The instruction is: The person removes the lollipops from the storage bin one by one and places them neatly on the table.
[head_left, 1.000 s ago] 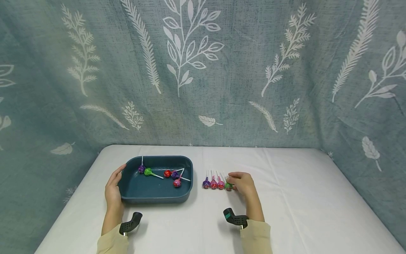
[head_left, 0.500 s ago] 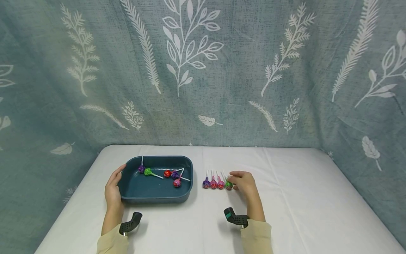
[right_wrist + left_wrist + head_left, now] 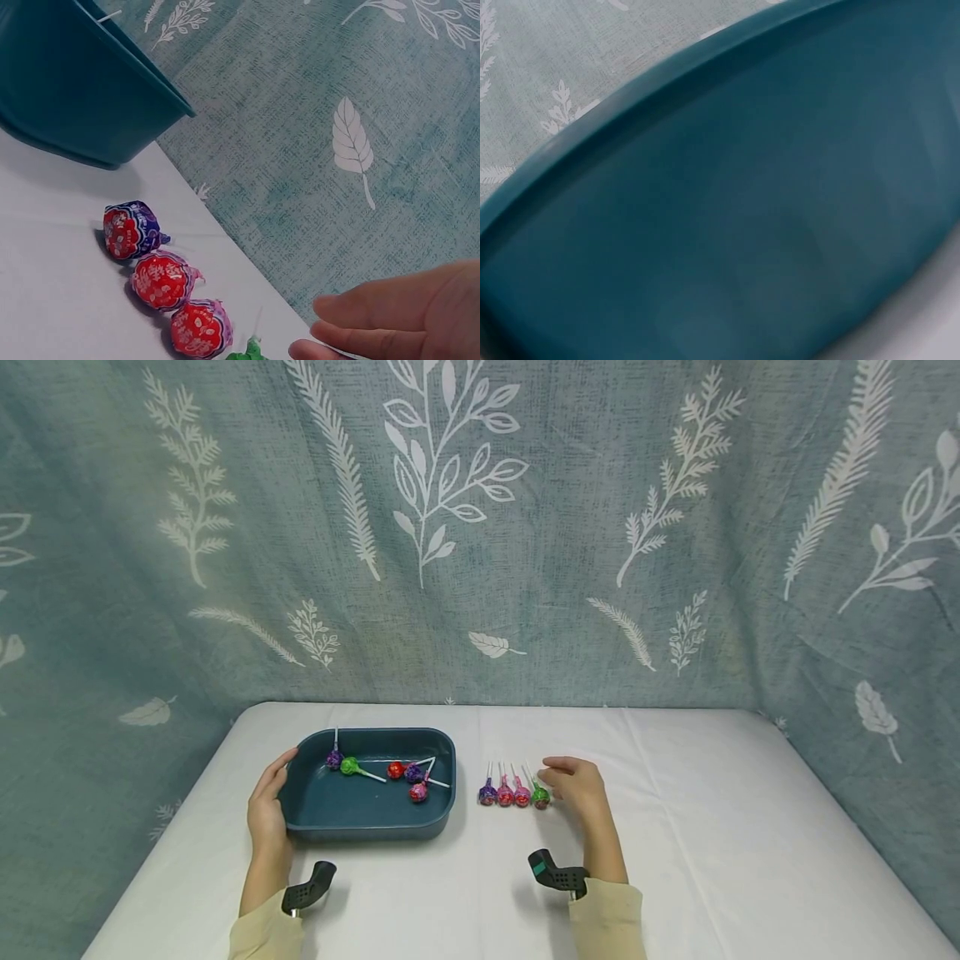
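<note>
Just left of the right hand lie lollipops.

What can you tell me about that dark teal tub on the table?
The tub is a rounded rectangle, open at the top, with a narrow rim and smooth, slightly glossy walls that look like plastic. It stands upright on the white-covered table. Five lollipops lie inside, wrapped in purple, green, red and pink; one purple one's stick reaches up to the far rim. The left hand touches the tub's left end, fingers along its side.
</note>
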A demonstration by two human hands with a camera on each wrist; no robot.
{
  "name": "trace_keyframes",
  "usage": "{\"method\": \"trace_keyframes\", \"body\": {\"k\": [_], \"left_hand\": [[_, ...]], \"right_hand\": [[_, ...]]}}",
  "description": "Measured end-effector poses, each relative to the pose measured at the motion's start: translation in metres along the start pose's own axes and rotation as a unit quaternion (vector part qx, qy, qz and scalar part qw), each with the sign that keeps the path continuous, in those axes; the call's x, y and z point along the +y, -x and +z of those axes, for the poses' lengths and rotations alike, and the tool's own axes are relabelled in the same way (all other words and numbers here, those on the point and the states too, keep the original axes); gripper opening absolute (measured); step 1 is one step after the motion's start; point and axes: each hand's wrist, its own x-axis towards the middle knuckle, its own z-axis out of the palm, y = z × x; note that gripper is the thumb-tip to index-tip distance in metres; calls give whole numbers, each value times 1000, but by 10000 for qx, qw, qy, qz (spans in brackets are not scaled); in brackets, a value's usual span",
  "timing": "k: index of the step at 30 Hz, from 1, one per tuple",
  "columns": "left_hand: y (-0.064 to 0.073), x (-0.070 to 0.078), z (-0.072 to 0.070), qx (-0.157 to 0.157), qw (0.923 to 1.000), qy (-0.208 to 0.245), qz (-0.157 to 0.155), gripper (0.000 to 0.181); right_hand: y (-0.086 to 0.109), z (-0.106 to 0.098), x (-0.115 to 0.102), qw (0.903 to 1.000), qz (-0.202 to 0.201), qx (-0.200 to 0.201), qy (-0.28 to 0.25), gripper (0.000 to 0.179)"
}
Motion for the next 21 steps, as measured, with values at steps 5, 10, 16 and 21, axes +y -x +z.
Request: {"method": "trace_keyframes", "body": {"k": [5, 10, 16, 21], "left_hand": [[1, -1, 0, 3, 10000, -7, 64, 44], [-1, -2, 0, 29, 9999, 34, 156, 42], [-2, -6, 0, -17, 9999, 108, 113, 42], [0, -5, 0, 3, 9999, 49, 115, 43]], "right_hand": [[2, 2, -1, 10000, -39, 20, -62, 35], [4, 7, -7, 9994, -151, -41, -294, 34], [8, 24, -17, 9973, -525, -211, -458, 32], [10, 39, -30, 9941, -850, -329, -580, 27]]}}
